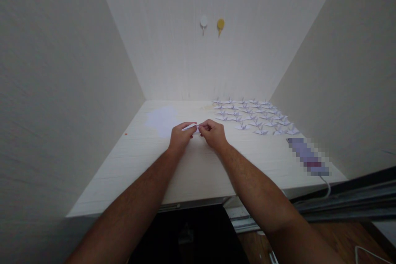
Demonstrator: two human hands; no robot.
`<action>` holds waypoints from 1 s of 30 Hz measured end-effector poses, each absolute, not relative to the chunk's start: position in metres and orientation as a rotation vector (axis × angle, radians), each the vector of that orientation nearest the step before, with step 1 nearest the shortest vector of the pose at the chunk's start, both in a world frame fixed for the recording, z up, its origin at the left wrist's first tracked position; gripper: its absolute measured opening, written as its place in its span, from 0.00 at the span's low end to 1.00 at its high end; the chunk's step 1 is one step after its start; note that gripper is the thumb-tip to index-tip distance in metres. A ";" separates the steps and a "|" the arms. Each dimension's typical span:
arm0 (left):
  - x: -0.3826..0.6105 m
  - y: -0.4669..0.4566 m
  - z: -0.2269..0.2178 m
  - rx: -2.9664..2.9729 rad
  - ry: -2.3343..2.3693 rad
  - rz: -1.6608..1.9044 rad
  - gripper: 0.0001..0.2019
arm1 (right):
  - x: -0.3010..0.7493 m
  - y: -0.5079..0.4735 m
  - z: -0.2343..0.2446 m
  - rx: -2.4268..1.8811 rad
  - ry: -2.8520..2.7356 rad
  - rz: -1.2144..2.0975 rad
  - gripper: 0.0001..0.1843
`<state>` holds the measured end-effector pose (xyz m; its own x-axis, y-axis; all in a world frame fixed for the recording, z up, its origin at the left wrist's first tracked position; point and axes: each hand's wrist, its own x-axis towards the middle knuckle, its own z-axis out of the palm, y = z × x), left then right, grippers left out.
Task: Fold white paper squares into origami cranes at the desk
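Observation:
Between my two hands, a little above the middle of the white desk [198,169], is a small folded piece of white paper [189,126]. My left hand [182,135] grips it from the left with thumb and fingers closed. From the other side, the fingertips of my right hand [213,132] pinch its right end. The fingers hide much of the paper, so its exact shape cannot be made out. Several folded white paper cranes [247,111] stand in rows at the back right of the desk. Left of my hands lies a loose pile of white paper sheets [161,119].
A blurred-out oblong device [307,156] lies at the right edge with a white cable [328,189] running off it. On the back wall are a white hook [203,22] and a yellow hook [220,24]. Walls close in the desk on both sides.

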<state>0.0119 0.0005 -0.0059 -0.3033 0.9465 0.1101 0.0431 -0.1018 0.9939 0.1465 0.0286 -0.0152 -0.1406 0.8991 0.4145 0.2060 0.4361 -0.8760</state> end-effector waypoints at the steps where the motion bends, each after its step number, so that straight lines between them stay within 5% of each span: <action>1: 0.012 0.000 -0.005 1.131 1.399 1.516 0.13 | 0.147 0.028 -0.015 -0.978 -1.642 0.780 0.07; 11: 0.005 0.001 -0.004 0.849 1.103 1.464 0.14 | 0.151 0.023 -0.008 -0.793 -1.719 0.646 0.07; 30: -0.010 -0.006 0.007 0.942 0.857 1.256 0.17 | 0.158 0.025 0.003 -0.776 -1.453 1.193 0.07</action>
<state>-0.0103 -0.0057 0.0065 0.1215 0.9924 -0.0182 -0.3785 0.0633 0.9234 0.1579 0.0251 0.0029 -0.2366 0.9191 0.3151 -0.1302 0.2915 -0.9477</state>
